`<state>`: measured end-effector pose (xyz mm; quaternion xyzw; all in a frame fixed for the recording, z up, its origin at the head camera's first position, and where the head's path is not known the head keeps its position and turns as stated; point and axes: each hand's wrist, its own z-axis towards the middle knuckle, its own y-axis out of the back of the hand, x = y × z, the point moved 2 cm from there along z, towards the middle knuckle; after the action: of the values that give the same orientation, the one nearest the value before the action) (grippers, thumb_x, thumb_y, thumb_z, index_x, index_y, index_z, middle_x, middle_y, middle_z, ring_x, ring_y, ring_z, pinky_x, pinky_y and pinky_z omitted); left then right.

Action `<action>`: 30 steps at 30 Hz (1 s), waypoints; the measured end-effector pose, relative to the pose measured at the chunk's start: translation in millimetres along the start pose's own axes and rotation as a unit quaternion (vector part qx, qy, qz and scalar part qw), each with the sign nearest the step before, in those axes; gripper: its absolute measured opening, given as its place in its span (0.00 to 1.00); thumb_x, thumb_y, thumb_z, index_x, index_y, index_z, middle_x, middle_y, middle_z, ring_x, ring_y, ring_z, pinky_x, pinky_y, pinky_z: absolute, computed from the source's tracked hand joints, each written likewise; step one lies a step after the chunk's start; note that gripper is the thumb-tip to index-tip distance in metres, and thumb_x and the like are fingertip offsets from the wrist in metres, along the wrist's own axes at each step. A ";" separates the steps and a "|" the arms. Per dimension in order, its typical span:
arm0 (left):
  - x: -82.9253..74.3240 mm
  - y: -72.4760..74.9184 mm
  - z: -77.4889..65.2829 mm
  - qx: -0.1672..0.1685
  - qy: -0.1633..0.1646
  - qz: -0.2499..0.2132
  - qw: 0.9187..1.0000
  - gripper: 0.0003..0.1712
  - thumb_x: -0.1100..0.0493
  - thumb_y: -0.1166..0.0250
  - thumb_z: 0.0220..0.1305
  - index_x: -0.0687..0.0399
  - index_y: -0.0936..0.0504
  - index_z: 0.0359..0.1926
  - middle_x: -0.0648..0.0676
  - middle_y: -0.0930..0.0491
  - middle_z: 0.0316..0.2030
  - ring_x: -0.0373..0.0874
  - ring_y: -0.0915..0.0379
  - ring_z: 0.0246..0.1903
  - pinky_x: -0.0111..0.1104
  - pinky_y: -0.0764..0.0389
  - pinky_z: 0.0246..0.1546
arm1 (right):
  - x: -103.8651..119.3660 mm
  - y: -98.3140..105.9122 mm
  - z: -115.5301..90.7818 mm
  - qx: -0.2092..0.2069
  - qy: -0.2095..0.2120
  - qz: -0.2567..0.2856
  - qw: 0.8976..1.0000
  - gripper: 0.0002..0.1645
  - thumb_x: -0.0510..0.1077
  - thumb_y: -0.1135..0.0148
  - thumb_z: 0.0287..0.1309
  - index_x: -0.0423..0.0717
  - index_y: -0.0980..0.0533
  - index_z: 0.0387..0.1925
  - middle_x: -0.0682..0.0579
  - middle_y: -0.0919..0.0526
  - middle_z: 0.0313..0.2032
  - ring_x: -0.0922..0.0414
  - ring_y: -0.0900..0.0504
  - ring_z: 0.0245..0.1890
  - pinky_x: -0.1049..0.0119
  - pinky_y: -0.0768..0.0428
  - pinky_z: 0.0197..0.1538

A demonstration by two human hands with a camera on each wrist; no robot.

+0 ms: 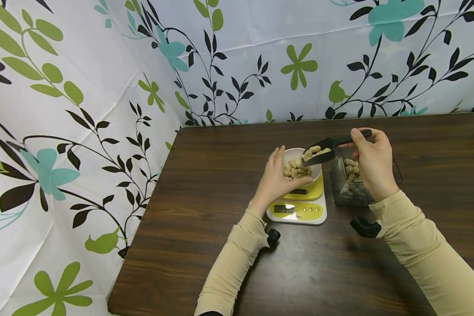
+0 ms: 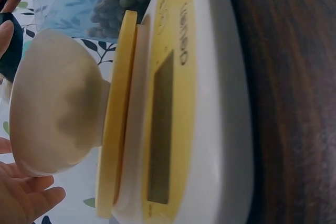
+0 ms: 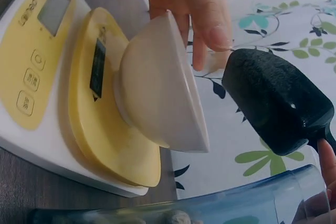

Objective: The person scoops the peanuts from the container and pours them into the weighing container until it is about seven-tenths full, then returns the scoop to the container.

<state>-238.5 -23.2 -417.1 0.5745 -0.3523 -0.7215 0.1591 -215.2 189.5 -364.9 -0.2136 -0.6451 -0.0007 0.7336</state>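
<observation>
My right hand (image 1: 375, 160) grips the handle of a black scoop (image 1: 327, 159) loaded with unshelled peanuts (image 1: 313, 151). The scoop's tip overlaps the rim of a white bowl (image 2: 58, 103), tilted down toward it. More peanuts (image 1: 293, 169) lie inside the bowl, which stands on the yellow platform of a kitchen scale (image 1: 298, 210). Around the bowl's left side, my left hand (image 1: 276, 175) spreads its thumb and fingers, with fingertips right at the bowl's wall in the left wrist view. The scale's display appears to read 350.
To the right of the scale, a clear container (image 1: 339, 195) holds more peanuts, partly hidden beneath my right hand and forearm. Everything stands on a dark wooden table (image 1: 205, 197). A patterned cloth (image 1: 245, 57) hangs behind and along the left edge.
</observation>
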 end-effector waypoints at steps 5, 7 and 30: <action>2.1 -3.0 -1.2 0.005 -0.002 0.009 1.000 0.65 0.34 0.29 0.43 0.44 0.58 0.74 0.57 0.54 0.72 0.53 0.53 0.71 0.50 0.36 0.64 | 0.1 -2.0 -5.4 0.024 0.047 -0.121 0.991 0.16 0.51 0.43 0.61 0.54 0.34 0.47 0.64 0.18 0.23 0.63 0.35 0.20 0.72 0.41 0.22; 2.7 -3.7 -1.6 0.005 -0.004 0.014 1.000 0.65 0.35 0.29 0.42 0.45 0.57 0.74 0.58 0.54 0.72 0.53 0.53 0.71 0.50 0.36 0.64 | -0.4 -3.3 -6.8 0.037 0.066 -0.136 0.988 0.16 0.49 0.43 0.61 0.53 0.34 0.48 0.63 0.17 0.25 0.64 0.37 0.15 0.71 0.43 0.18; 4.9 -2.3 -4.1 0.010 -0.005 0.006 1.000 0.63 0.35 0.30 0.45 0.43 0.59 0.74 0.55 0.57 0.73 0.53 0.57 0.72 0.50 0.38 0.65 | 2.8 -1.1 -12.0 0.011 0.067 -0.145 0.987 0.15 0.50 0.42 0.61 0.54 0.34 0.46 0.65 0.18 0.24 0.63 0.38 0.18 0.71 0.42 0.20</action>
<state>-235.7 -26.0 -422.6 0.5701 -0.3637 -0.7201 0.1557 -203.6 185.5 -362.9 -0.1085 -0.6187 -0.1143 0.7696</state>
